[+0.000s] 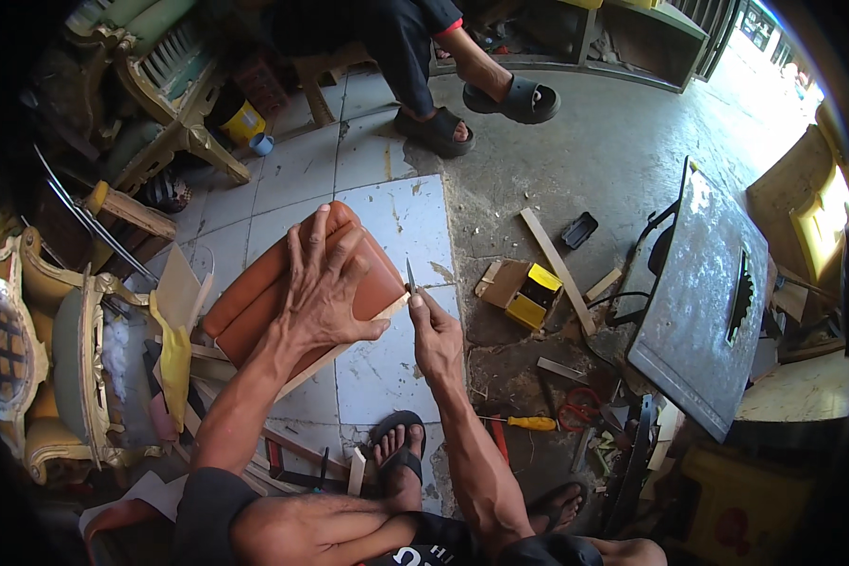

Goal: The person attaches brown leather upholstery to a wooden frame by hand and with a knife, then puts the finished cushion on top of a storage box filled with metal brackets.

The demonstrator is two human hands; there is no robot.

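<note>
A padded piece covered in orange-brown leather-like material [373, 269] lies tilted over the white floor tiles, with a pale wooden edge along its lower right side. My left hand [321, 278] rests on top of it, fingers spread over the cover and thumb reaching to the pale edge. In my right hand [434, 335] is a small knife, closed between thumb and fingers. Its narrow pointed blade [410, 274] points away from me, close beside the right corner of the padded piece. The knife's handle is hidden in my grip.
To the right stand a metal saw table [703, 302], a yellow-and-brown box [530, 294] and a wooden strip [557, 269]. A yellow-handled screwdriver [530, 424] and red-handled scissors [580, 407] lie nearer. Carved chair frames [90, 358] crowd the left. Another person's sandalled feet [439, 130] are ahead.
</note>
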